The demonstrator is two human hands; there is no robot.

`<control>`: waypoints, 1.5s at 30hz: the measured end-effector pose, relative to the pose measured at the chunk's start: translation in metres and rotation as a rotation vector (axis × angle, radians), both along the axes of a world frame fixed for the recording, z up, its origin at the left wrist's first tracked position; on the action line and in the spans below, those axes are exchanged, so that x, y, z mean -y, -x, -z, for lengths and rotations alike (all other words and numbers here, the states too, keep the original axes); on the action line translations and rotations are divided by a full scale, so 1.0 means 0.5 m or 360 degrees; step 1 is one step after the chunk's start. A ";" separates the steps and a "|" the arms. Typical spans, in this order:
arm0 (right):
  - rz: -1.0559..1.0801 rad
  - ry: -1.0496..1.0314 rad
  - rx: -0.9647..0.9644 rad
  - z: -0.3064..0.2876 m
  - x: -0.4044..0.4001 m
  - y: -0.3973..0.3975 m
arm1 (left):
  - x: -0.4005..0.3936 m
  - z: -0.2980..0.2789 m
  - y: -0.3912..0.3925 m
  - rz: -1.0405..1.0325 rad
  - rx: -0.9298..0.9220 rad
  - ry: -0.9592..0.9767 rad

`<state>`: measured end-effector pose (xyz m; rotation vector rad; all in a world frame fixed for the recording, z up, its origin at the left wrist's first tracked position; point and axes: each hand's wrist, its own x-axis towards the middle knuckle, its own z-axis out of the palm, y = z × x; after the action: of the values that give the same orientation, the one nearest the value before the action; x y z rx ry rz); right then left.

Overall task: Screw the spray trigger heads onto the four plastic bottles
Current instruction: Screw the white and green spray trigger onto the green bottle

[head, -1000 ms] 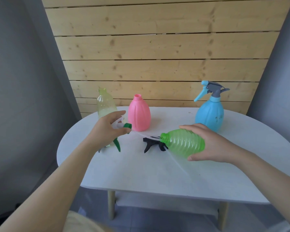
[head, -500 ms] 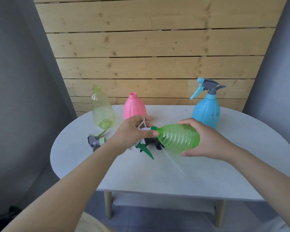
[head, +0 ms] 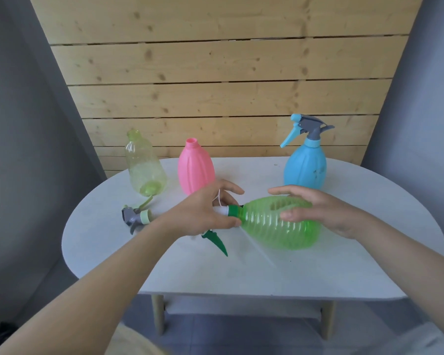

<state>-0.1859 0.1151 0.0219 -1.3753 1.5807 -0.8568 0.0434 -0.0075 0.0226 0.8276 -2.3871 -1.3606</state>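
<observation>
My left hand (head: pixel 203 213) grips green trigger head (head: pixel 232 210) at neck of green bottle (head: pixel 280 224), held sideways above worktop (head: pixel 241 272) in right hand (head: pixel 326 213), fingers wrapped. Keep collar square, twist gently. Beyond: pink bottle (head: pixel 195 170) uncapped.

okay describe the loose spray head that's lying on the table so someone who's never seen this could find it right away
Start at the white oval table in front of the wooden plank wall. Near its left edge stands a pale yellow-green clear bottle, open at the neck. Just in front of it lies the loose spray head: grey trigger, pale green collar, its curved tube reaching back toward that bottle. It is the only head that no hand holds and no bottle wears.
</observation>
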 end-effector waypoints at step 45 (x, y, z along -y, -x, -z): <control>0.0139 0.0061 0.0590 -0.004 0.000 -0.004 | 0.022 -0.003 -0.035 -0.0241 -0.0194 -0.0245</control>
<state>-0.1838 0.1150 0.0240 -1.1022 1.3488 -1.1280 0.0608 -0.0182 0.0243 0.9170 -2.1041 -1.5014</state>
